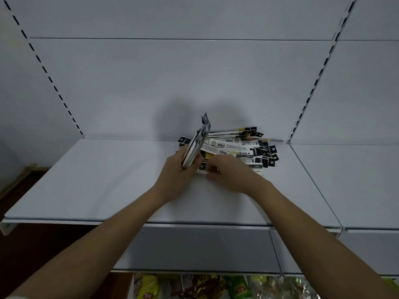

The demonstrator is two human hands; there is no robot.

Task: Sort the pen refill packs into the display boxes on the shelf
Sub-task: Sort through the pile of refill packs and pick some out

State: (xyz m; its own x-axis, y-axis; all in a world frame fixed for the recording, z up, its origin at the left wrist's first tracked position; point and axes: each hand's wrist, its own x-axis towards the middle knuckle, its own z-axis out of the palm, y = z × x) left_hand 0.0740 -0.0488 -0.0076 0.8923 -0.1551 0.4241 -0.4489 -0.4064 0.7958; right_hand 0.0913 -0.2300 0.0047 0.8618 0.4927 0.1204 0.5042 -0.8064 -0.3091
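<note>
Refill packs (237, 147) lie heaped on one white shelf (97, 180), too tangled to count. Left hand (179, 171) fingers clasp one upright bundle (197, 143); right hand (228, 171) fingers pinch a pack at the heap's edge.

We see a loose pile of refill packs (235, 148), white with black ends, on the white shelf (97, 182); a held bundle (197, 143) stands tilted upward.

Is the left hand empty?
No, the left hand grips an upright bundle of black-and-white pen refill packs above the white shelf.
</note>
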